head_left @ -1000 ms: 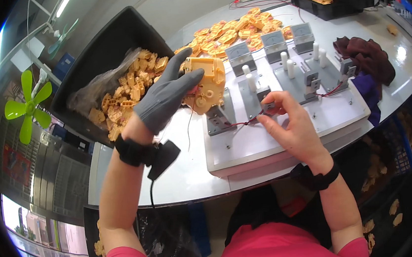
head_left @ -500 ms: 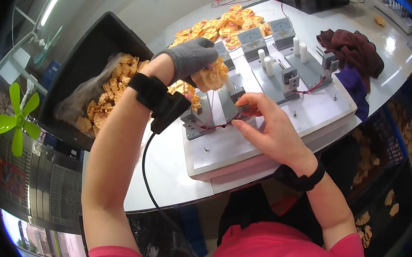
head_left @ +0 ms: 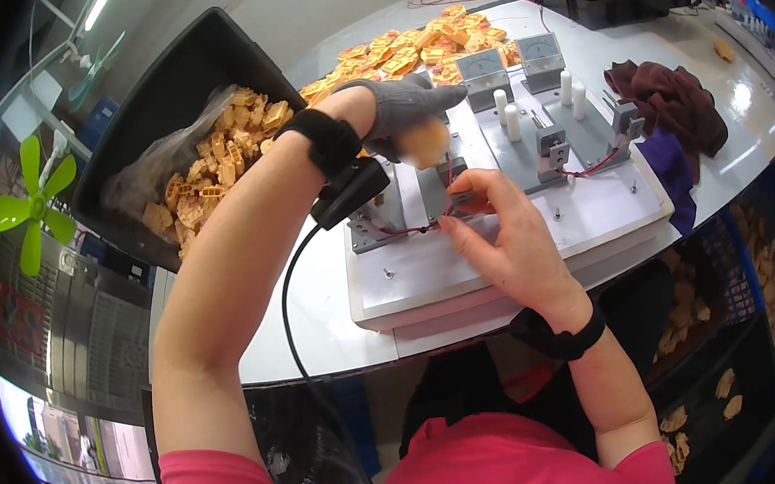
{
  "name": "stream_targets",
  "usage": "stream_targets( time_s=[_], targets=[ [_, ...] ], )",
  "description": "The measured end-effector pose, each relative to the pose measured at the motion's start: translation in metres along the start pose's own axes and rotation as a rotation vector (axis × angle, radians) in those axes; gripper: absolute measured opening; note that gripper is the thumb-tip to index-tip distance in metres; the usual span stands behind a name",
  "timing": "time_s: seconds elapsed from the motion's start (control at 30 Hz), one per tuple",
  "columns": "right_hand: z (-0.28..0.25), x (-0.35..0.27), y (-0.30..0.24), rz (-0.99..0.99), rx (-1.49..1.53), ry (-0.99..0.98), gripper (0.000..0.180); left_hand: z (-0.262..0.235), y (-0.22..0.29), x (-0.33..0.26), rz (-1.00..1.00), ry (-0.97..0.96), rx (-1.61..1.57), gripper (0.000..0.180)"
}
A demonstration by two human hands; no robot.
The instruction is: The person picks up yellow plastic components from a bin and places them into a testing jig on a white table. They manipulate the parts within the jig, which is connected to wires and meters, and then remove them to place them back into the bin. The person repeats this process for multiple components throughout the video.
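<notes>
The gloved left hand [head_left: 403, 110], a second ago beside the black bin [head_left: 195, 83], is now over the left part of the white board [head_left: 433, 280], mostly covering the leftmost meter. Its yellow housing [head_left: 425, 143] no longer shows the recessed face, only a blurred rounded side. The wrist's black box [head_left: 355, 192] sits farther forward.
</notes>
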State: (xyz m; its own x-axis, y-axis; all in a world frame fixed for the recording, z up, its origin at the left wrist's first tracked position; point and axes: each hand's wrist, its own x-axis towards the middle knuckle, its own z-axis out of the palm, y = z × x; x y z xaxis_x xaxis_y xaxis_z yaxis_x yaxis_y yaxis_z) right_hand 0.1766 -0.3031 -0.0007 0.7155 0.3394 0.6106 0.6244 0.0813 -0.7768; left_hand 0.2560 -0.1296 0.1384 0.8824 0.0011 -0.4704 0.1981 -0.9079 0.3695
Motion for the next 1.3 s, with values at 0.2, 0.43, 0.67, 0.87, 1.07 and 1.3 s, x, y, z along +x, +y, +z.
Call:
stream_targets(
  time_s=[0.2, 0.43, 0.67, 0.87, 1.07, 1.3],
  targets=[
    [0.004, -0.001, -0.003, 0.006, -0.014, 0.011, 0.032, 0.002, 0.004, 0.008, -0.114, -0.003, -0.029, 0.075],
    [0.003, -0.001, 0.003, -0.042, -0.005, 0.05, 0.03, 0.003, 0.011, 0.012, -0.008, 0.132, 0.204, 0.071],
    [-0.001, -0.002, 0.003, -0.132, 0.002, 0.071, 0.023, 0.006, 0.01, 0.015, -0.102, 0.076, 0.067, 0.06],
    [0.0, -0.003, 0.007, -0.172, -0.004, 0.077, 0.023, 0.014, 0.007, 0.004, -0.02, 0.059, 0.104, 0.073],
    [0.001, -0.006, 0.008, -0.181, -0.012, 0.096, 0.025, 0.009, -0.01, -0.05, 0.142, 0.022, 0.03, 0.087],
    [0.001, -0.003, 0.006, -0.165, -0.019, 0.099, 0.024, 0.031, -0.022, -0.052, 0.256, 0.293, 0.426, 0.074]
  ],
)
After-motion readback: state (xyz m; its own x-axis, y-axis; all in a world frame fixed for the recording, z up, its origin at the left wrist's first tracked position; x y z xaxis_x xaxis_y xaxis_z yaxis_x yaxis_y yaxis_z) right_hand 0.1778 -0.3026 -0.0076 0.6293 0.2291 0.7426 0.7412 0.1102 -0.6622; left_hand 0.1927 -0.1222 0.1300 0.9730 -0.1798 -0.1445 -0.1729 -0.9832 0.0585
